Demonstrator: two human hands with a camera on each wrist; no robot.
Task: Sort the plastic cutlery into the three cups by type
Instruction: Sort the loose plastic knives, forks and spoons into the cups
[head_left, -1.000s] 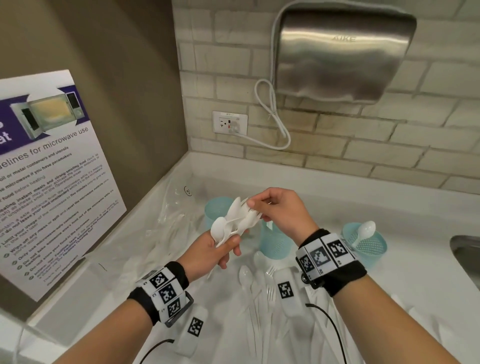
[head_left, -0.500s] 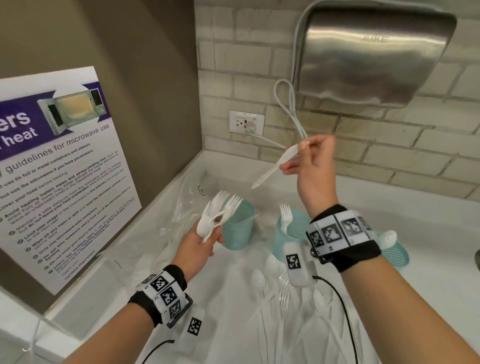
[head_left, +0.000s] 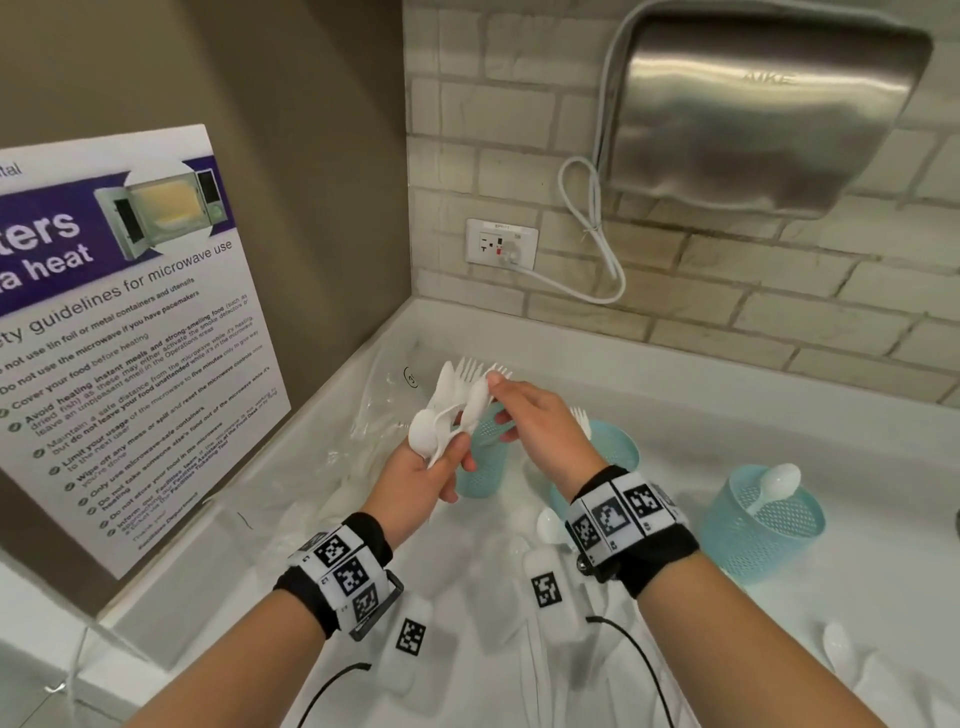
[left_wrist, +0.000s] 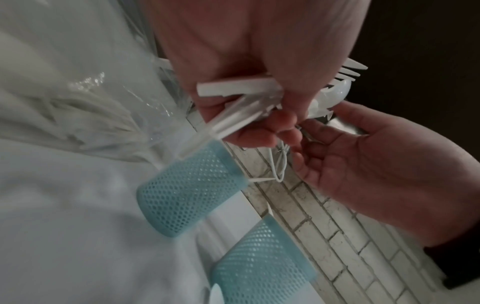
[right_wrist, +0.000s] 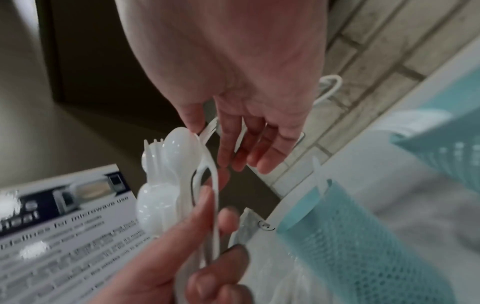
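My left hand grips a bunch of white plastic spoons and forks by the handles, above the left teal mesh cup. My right hand reaches into the bunch. In the right wrist view its thumb and forefinger pinch a fork head beside a spoon bowl. A knife tip sticks out of the left cup. The middle cup holds a fork, and the right cup holds a spoon.
Loose white cutlery lies on the white counter under my wrists, with a clear plastic bag at the left. A microwave poster leans on the left wall. A steel hand dryer and its cable hang on the brick wall.
Half a second ago my right hand held a knife raised high. It has come back down to the bunch without the knife. My left hand keeps the bunch over the left cup.
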